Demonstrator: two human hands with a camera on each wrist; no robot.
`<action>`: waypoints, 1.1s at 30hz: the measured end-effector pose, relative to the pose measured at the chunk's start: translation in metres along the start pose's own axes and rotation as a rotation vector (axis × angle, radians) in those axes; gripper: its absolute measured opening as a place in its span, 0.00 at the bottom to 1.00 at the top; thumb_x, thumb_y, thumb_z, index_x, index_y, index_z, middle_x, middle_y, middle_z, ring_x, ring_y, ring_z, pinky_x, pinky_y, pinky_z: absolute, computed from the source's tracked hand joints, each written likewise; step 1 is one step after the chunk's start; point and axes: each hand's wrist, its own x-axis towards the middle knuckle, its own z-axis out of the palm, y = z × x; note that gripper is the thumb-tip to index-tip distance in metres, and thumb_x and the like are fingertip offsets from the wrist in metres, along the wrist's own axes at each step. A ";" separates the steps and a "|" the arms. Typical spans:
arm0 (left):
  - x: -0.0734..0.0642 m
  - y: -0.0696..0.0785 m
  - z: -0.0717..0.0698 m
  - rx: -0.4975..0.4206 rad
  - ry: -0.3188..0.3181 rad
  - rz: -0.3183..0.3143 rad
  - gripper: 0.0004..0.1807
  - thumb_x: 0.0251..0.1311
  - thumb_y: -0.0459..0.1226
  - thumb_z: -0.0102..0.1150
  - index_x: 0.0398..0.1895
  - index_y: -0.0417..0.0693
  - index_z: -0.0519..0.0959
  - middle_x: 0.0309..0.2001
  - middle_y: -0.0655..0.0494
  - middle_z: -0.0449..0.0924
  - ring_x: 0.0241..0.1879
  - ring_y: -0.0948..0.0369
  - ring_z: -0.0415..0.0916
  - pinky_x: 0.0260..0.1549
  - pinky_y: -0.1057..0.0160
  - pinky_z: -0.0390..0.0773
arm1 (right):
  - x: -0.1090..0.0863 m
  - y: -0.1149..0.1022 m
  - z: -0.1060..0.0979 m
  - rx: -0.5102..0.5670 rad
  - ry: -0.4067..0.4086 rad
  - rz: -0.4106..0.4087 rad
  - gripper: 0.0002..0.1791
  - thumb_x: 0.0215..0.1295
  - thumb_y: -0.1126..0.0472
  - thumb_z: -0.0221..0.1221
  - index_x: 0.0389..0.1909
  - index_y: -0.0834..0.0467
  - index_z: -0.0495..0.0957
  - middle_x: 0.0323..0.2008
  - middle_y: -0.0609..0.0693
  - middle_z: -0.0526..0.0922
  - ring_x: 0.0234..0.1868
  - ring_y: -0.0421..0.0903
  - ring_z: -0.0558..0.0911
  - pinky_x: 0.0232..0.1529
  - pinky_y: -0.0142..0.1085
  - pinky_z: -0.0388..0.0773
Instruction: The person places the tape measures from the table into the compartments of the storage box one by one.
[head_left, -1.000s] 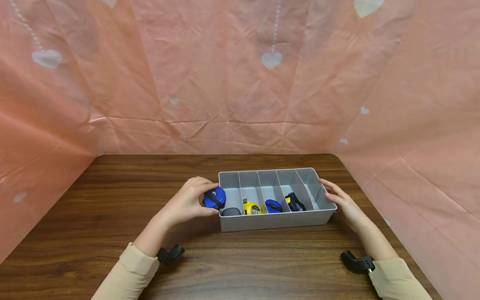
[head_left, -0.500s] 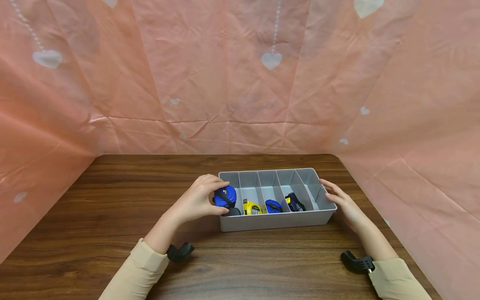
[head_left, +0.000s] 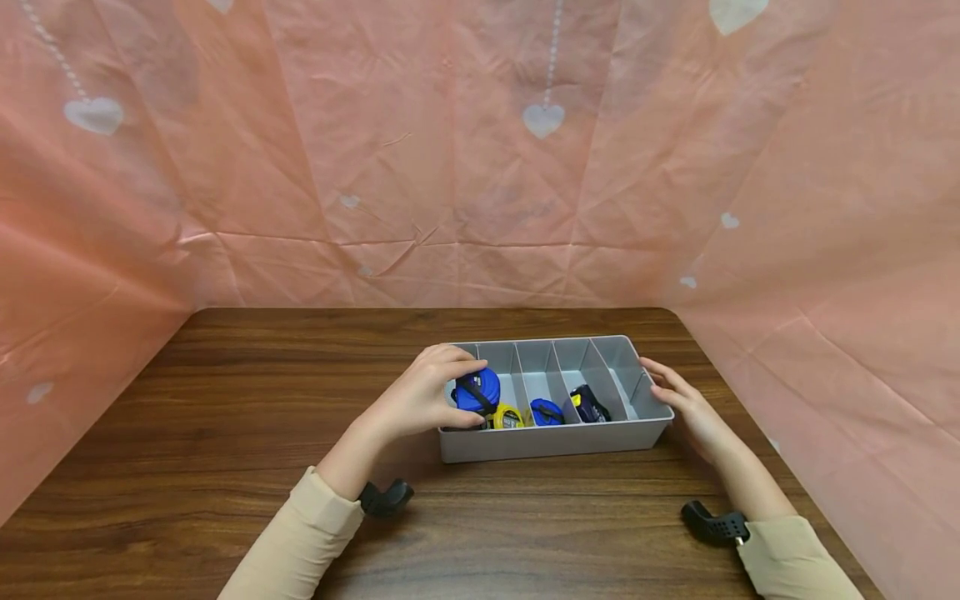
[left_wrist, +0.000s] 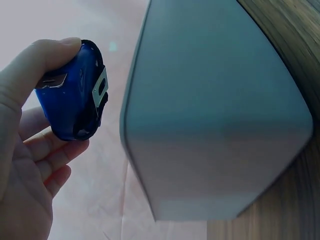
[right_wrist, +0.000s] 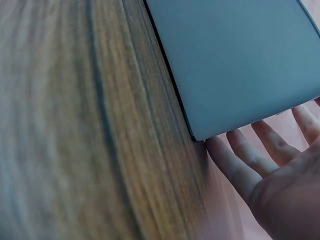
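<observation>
My left hand [head_left: 423, 398] pinches a blue tape measure [head_left: 480, 387] with a black band between thumb and fingers, over the left end of a grey divided box [head_left: 555, 443]. In the left wrist view, the tape measure [left_wrist: 70, 100] shows a metal hook and stands above the box's rim. My right hand [head_left: 692, 417] rests with relaxed fingers against the box's right end; its fingertips touch the end wall [right_wrist: 240, 65] in the right wrist view. Inside lie a yellow tape measure [head_left: 509, 417], another blue one [head_left: 546, 412] and a dark, yellow-marked tape measure [head_left: 590, 405].
The box's rightmost compartment [head_left: 624, 375] holds nothing visible, and my left hand covers much of the leftmost. Brown wooden table [head_left: 315, 358] surrounds the box. Pink cloth [head_left: 450, 167] with white hearts hangs behind and along both sides.
My left hand has carried the blue tape measure rightward, from beside the box's left edge to over its left compartments, now hiding the grey item there. My right hand has stayed still.
</observation>
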 end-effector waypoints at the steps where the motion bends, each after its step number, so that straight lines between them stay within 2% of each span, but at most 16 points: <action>1: 0.002 0.001 0.001 -0.004 0.000 0.001 0.36 0.41 0.47 0.77 0.56 0.41 0.79 0.49 0.54 0.78 0.55 0.56 0.68 0.58 0.52 0.62 | 0.000 0.000 0.000 0.001 -0.001 0.000 0.29 0.77 0.56 0.40 0.75 0.54 0.48 0.69 0.66 0.48 0.60 0.50 0.60 0.52 0.47 0.64; 9: 0.016 0.012 0.015 -0.045 -0.008 -0.002 0.37 0.41 0.46 0.77 0.57 0.42 0.78 0.50 0.55 0.78 0.55 0.57 0.68 0.57 0.54 0.65 | 0.000 0.000 0.000 0.014 -0.006 0.004 0.29 0.77 0.56 0.40 0.75 0.53 0.48 0.69 0.65 0.47 0.60 0.50 0.60 0.52 0.47 0.64; 16: 0.027 0.020 0.025 -0.062 -0.010 0.016 0.36 0.41 0.46 0.77 0.57 0.42 0.79 0.50 0.55 0.78 0.55 0.59 0.68 0.59 0.57 0.62 | 0.000 0.001 0.000 0.015 -0.007 -0.017 0.28 0.77 0.57 0.40 0.75 0.54 0.49 0.68 0.65 0.49 0.58 0.48 0.63 0.50 0.45 0.67; 22: 0.035 0.025 0.031 -0.059 -0.030 0.005 0.37 0.41 0.47 0.76 0.58 0.44 0.78 0.50 0.56 0.78 0.54 0.60 0.68 0.58 0.57 0.63 | -0.001 0.002 0.000 0.025 -0.011 -0.021 0.28 0.77 0.58 0.40 0.75 0.53 0.50 0.67 0.65 0.49 0.57 0.46 0.65 0.50 0.43 0.69; 33: 0.050 0.033 0.045 -0.079 -0.024 -0.017 0.37 0.41 0.47 0.76 0.58 0.46 0.78 0.50 0.57 0.77 0.55 0.61 0.67 0.59 0.57 0.63 | -0.001 0.001 0.000 0.030 -0.012 -0.025 0.28 0.77 0.57 0.40 0.75 0.53 0.50 0.67 0.64 0.50 0.57 0.45 0.65 0.50 0.44 0.69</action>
